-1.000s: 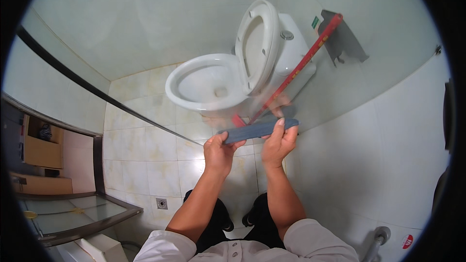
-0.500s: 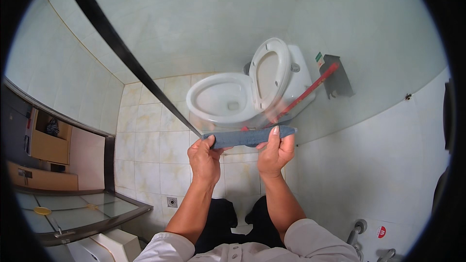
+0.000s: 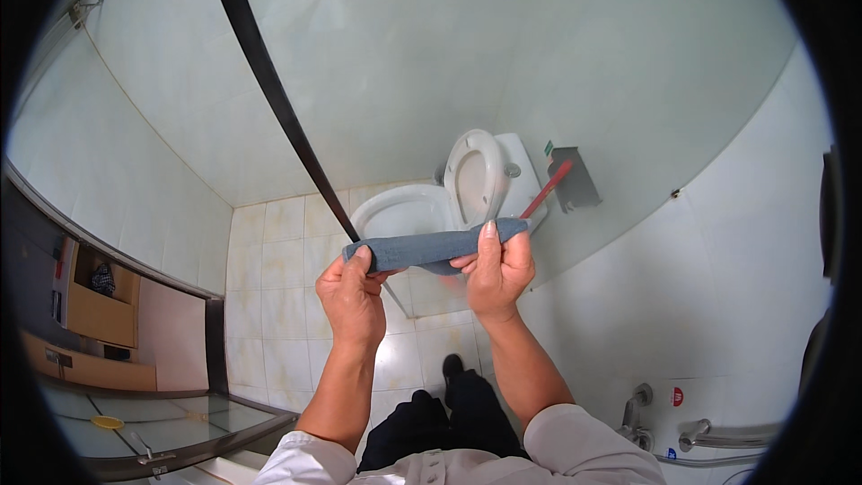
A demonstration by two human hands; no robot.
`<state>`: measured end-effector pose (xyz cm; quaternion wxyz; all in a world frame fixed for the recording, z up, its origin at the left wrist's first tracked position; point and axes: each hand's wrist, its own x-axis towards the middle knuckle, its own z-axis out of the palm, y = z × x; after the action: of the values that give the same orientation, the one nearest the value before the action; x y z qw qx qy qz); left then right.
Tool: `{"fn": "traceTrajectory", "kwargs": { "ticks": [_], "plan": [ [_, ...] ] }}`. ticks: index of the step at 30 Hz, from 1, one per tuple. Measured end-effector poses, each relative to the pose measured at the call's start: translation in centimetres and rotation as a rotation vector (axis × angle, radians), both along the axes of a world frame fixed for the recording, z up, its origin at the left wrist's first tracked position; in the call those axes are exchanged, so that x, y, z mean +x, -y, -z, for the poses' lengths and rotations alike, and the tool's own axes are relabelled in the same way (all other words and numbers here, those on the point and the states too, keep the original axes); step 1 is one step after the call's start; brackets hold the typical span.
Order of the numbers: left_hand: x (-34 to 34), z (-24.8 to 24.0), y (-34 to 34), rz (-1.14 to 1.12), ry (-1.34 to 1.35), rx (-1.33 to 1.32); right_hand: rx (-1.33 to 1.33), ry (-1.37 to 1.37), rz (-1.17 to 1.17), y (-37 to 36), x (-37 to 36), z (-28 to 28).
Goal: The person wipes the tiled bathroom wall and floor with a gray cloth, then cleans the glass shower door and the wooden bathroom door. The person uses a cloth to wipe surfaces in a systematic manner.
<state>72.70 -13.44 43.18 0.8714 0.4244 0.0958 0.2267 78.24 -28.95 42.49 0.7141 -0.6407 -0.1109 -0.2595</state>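
A folded blue-grey cloth [image 3: 420,250] is stretched sideways in front of me, its right end a little higher than its left. My left hand [image 3: 352,298] pinches the left end, thumb on top and fingers underneath. The other end is gripped by my right hand [image 3: 496,278] in the same way. A loose fold hangs below the cloth's middle. Just past the cloth stands a white toilet [image 3: 404,207] with its seat raised; the cloth hides the front of the bowl.
A clear glass panel with a dark frame bar [image 3: 278,94] stands ahead. Behind it are a red stick [image 3: 548,189] and a grey wall holder [image 3: 576,184]. Shower taps [image 3: 637,413] are at lower right. A glazed door [image 3: 171,427] stands at lower left, beside a doorway.
My view has shifted, and the toilet sits lower and partly behind the cloth. My hands and the cloth are slightly further left and larger in view. My feet have moved; both hands keep their grip.
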Motion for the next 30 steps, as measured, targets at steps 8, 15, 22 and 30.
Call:
{"fn": "traceTrajectory", "kwargs": {
  "ticks": [8, 15, 22, 30],
  "plan": [
    [1.0, -6.8, 0.2, -0.07, 0.095, 0.092, 0.05, 0.089, -0.052, 0.0, 0.8, -8.3],
    [1.5, -13.7, -0.4, -0.111, 0.259, 0.072, -0.003, 0.218, -0.08, -0.6, 1.3, -15.8],
    [2.2, -18.7, -0.7, -0.136, 0.428, 0.217, -0.011, 0.382, -0.14, -0.1, 2.9, -21.0],
    [3.3, -16.5, 3.1, -0.05, 0.279, 0.258, 0.101, 0.18, 0.012, 2.9, 3.2, -19.4]
  ]
}}
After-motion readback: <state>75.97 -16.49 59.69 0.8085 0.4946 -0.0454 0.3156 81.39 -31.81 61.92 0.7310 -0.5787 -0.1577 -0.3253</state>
